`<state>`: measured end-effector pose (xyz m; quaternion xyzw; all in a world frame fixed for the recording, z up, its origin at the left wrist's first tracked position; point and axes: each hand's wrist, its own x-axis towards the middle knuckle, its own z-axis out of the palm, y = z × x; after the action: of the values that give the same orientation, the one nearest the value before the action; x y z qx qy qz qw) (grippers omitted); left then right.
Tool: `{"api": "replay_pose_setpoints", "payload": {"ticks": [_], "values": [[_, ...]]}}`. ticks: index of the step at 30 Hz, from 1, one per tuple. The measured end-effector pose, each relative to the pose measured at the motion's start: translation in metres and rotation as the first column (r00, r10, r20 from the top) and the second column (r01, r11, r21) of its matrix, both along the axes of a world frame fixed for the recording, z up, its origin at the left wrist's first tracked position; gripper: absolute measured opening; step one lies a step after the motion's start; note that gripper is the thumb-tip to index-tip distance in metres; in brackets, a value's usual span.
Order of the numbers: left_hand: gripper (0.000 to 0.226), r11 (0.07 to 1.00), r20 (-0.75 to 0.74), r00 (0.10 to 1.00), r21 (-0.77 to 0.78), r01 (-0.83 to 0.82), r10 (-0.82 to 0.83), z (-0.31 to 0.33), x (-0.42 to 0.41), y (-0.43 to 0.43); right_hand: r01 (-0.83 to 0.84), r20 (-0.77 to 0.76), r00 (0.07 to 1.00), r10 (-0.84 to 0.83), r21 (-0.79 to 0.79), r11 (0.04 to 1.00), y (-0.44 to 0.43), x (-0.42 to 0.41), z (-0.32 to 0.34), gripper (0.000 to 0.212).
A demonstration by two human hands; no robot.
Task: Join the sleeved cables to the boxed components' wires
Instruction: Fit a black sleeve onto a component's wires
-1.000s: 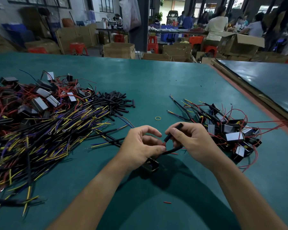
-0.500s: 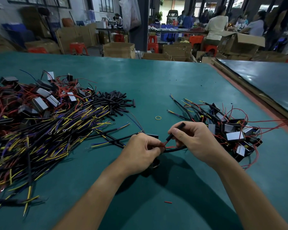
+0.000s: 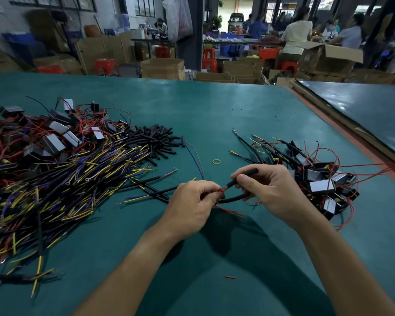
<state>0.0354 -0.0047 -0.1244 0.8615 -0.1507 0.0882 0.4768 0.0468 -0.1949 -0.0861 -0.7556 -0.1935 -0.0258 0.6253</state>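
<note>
At centre frame my left hand [image 3: 192, 201] pinches the thin red twisted wires [image 3: 222, 189]. My right hand [image 3: 271, 192] grips the short black sleeve tube [image 3: 245, 176] and the black sleeved cable [image 3: 233, 198] above the green worktop [image 3: 214, 115]. A tug could undo the twist. The open brown cardboard box [image 3: 328, 55] at upper right hides its contents.

bare mat [image 3: 214, 106] ahead, cable heap [image 3: 55, 183] left, boxed components [image 3: 317, 179] right

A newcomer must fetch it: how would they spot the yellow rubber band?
On the green table, find the gap between the left cable heap and the smaller right pile. The yellow rubber band lies there alone, a ring touching no wires.
</note>
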Motion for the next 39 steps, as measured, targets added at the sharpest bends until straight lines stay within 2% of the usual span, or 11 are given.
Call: {"api": "replay_pose_setpoints", "payload": {"ticks": [8, 14, 20, 26, 32, 36, 39], "values": [[0.014, 1.0, 0.009, 1.0, 0.007, 0.009, -0.009, 0.0006, -0.0006, 0.0003, -0.014, 0.011, 1.0, 0.014, 0.005, 1.0, -0.0029, -0.0008, 0.0009, 0.022], [0.019, 1.0, 0.008, 1.0, -0.018, -0.002, 0.003, -0.0002, -0.0009, -0.0017, -0.004, 0.006, 1.0, 0.005, -0.05, 0.999, -0.0045, -0.0011, 0.0005, 0.021], [0.007, 0.996, -0.011, 1.0, -0.088, 0.006, -0.007, -0.0019, -0.0004, -0.0006, -0.07, -0.043, 0.997, 0.067, -0.086, 0.994, 0.002, -0.0013, -0.0046, 0.022], [0.015, 0.975, -0.077, 0.997, -0.223, 0.011, -0.028, 0.0018, -0.0021, -0.0016, -0.028, -0.074, 0.997, 0.031, 0.041, 0.999, -0.0008, 0.0009, -0.0025, 0.017], [0.02, 0.985, -0.084, 0.996, -0.169, 0.023, -0.038, 0.0029, -0.0044, -0.0014, -0.034, -0.115, 0.993, 0.032, -0.01, 0.999, 0.0015, 0.0032, -0.0053, 0.02], [0.02, 0.99, -0.131, 0.986, -0.107, 0.088, -0.101, 0.0047, -0.0018, 0.0035, 0.006, -0.094, 0.995, -0.009, -0.03, 1.0, 0.0015, 0.0035, -0.0054, 0.019], [0.024, 0.989, -0.149, 0.985, -0.132, 0.068, -0.087, 0.0061, -0.0006, 0.0061, 0.046, -0.106, 0.993, -0.048, -0.027, 0.999, 0.0033, 0.0044, -0.0066, 0.019]]}}
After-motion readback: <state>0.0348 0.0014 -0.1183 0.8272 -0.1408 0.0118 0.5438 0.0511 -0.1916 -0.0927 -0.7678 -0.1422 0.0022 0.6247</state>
